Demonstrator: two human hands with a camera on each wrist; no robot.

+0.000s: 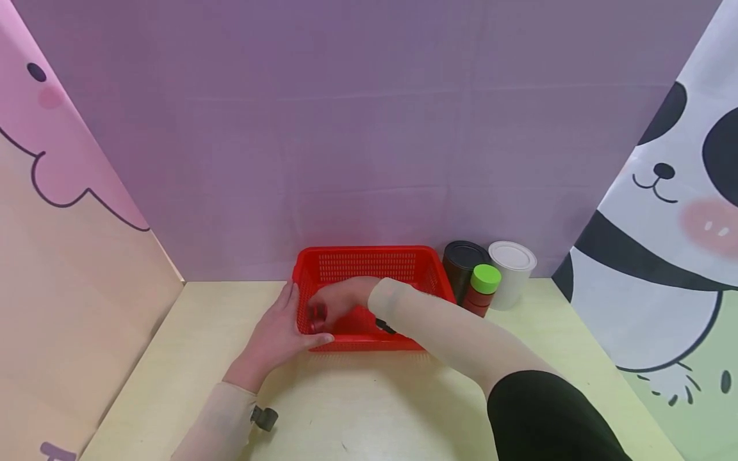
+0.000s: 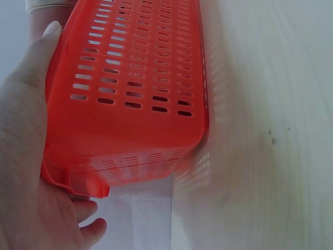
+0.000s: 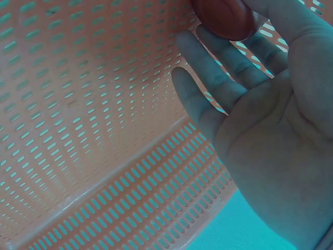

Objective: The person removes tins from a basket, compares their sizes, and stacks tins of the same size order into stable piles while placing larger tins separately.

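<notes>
A red plastic basket point(image 1: 369, 342) with slotted walls stands against the back wall. My left hand point(image 1: 279, 330) grips its front left corner, the thumb along the front rim and the fingers at the left side. The left wrist view shows that thumb point(image 2: 49, 39) on the basket's rim. Inside the basket, at its left end, my right hand point(image 1: 340, 301) holds a small red round object point(image 3: 226, 18) between thumb and fingers. Only its smooth, rounded end shows clearly; its kind cannot be told. The right palm point(image 3: 281, 151) faces the wrist camera.
Right of the basket stand a black-lidded dark canister point(image 1: 466, 256), a red jar with a green lid point(image 1: 485, 280) and a white canister point(image 1: 512, 269). A purple backdrop point(image 1: 369, 128) rises behind the pale wooden table point(image 1: 357, 410). Printed side panels flank it.
</notes>
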